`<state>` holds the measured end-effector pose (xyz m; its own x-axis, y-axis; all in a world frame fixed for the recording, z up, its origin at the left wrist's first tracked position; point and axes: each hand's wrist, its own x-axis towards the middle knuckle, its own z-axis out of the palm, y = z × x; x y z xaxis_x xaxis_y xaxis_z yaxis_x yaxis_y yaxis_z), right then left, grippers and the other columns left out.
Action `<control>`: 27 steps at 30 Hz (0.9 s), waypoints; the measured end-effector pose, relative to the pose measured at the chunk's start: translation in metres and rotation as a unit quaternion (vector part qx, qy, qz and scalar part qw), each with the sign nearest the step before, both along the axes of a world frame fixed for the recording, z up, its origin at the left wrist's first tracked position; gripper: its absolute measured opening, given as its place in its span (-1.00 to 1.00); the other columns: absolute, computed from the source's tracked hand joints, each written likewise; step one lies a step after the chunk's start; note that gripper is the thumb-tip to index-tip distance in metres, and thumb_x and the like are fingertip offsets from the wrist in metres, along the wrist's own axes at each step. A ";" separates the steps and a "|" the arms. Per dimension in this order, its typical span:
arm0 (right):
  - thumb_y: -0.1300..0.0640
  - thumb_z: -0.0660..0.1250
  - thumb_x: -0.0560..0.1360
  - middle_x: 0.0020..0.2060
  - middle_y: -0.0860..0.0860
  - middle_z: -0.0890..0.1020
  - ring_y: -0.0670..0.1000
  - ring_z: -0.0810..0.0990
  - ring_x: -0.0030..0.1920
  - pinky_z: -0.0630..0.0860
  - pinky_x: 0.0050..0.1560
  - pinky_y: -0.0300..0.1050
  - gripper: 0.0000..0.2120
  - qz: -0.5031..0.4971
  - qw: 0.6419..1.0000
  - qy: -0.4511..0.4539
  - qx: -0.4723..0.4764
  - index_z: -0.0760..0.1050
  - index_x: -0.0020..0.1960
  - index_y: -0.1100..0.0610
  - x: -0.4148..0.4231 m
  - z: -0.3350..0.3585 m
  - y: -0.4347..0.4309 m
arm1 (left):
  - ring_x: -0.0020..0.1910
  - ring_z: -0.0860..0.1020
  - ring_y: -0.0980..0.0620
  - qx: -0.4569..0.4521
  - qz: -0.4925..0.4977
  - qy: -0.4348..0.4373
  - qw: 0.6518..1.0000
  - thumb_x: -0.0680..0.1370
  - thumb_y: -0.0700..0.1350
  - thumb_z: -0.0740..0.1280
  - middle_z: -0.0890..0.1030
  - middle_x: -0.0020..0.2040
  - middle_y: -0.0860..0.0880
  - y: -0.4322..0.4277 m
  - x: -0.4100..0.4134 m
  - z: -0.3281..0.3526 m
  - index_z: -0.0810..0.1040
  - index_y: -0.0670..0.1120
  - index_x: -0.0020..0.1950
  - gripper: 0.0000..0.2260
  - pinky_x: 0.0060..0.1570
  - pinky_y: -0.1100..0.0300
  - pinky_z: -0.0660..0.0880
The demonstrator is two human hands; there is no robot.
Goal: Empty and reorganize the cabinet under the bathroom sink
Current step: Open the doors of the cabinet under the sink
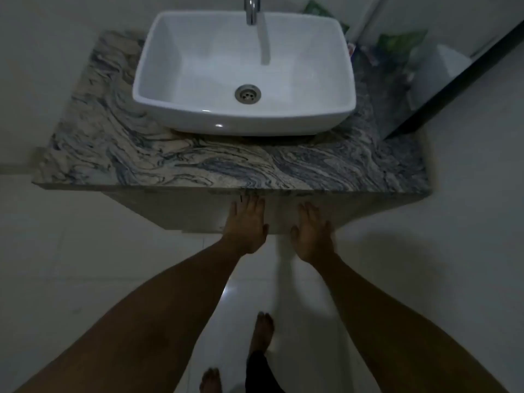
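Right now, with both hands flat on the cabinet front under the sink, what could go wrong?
1. The left hand and right hand lie just under the stone counter edge; knuckles might knock it as the cabinet opens.
2. Bare feet stand close on the glossy floor; a door or falling item could hit toes.
3. The dim light may hide what is inside.

One view only, head cam, wide-angle w/ bent edges. Looks steeply down from standing height over the vessel sink (243, 75) and marble countertop (198, 163), close in. Cabinet front (181, 211) foreshortened beneath. Both forearms run up from bottom corners; bare feet on floor tiles (85, 265) at bottom centre.
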<state>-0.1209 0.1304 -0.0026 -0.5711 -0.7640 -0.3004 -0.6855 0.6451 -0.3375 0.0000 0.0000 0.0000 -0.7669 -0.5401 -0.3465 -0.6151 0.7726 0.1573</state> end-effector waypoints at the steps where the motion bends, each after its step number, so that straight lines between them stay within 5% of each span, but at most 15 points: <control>1: 0.09 0.12 0.60 0.56 0.07 0.07 0.08 0.02 0.55 0.05 0.45 0.30 -0.41 0.001 1.000 -0.003 0.006 0.00 0.57 0.11 -0.006 -0.003 -0.005 | 0.55 0.03 -0.22 -0.022 -0.002 -0.008 1.000 0.62 0.14 0.14 0.08 0.58 -0.19 -0.003 -0.004 -0.002 -0.03 -0.17 0.60 -0.32 0.49 -0.21 0.00; 16: 0.01 0.23 0.53 0.51 0.14 0.19 0.16 0.11 0.53 -0.03 0.41 0.43 -0.38 0.003 0.998 0.066 0.010 0.14 0.52 0.15 -0.024 -0.031 -0.030 | 0.57 -0.07 -0.21 -0.086 -0.001 -0.023 0.996 0.55 0.25 0.16 -0.03 0.60 -0.22 0.002 -0.012 -0.043 -0.13 -0.20 0.60 -0.16 0.49 -0.27 -0.21; 27: -0.01 0.23 0.51 0.50 0.09 0.19 0.14 0.08 0.52 -0.02 0.39 0.48 -0.35 -0.007 0.998 0.062 0.031 0.12 0.54 0.11 -0.024 -0.032 -0.030 | 0.58 -0.08 -0.20 -0.064 0.013 -0.024 0.998 0.53 0.23 0.17 0.00 0.59 -0.20 0.000 -0.021 -0.045 -0.09 -0.20 0.60 -0.18 0.49 -0.29 -0.13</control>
